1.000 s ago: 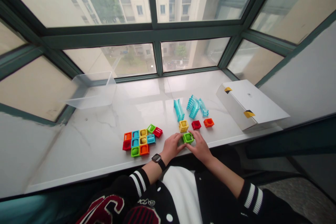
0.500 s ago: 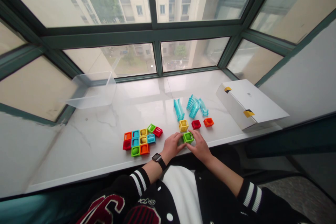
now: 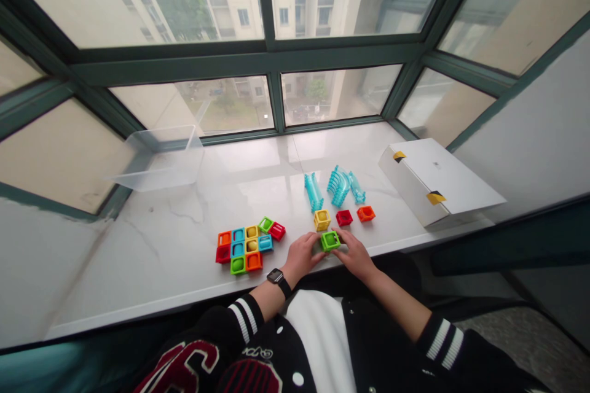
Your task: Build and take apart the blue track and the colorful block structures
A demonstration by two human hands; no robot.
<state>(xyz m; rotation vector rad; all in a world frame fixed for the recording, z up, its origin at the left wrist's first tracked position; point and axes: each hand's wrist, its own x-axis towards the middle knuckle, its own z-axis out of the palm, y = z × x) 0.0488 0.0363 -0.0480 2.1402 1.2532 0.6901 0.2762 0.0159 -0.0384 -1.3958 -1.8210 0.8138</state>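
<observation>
Both hands keep their grip on a small green hollow plastic cube [image 3: 330, 241] at the near edge of the white marble desk [image 3: 184, 239]: left hand [image 3: 302, 256] and right hand [image 3: 356, 254] clasp its sides as before, barely shifted. A yellow hollow cube [image 3: 322, 220] sits just behind it.
</observation>
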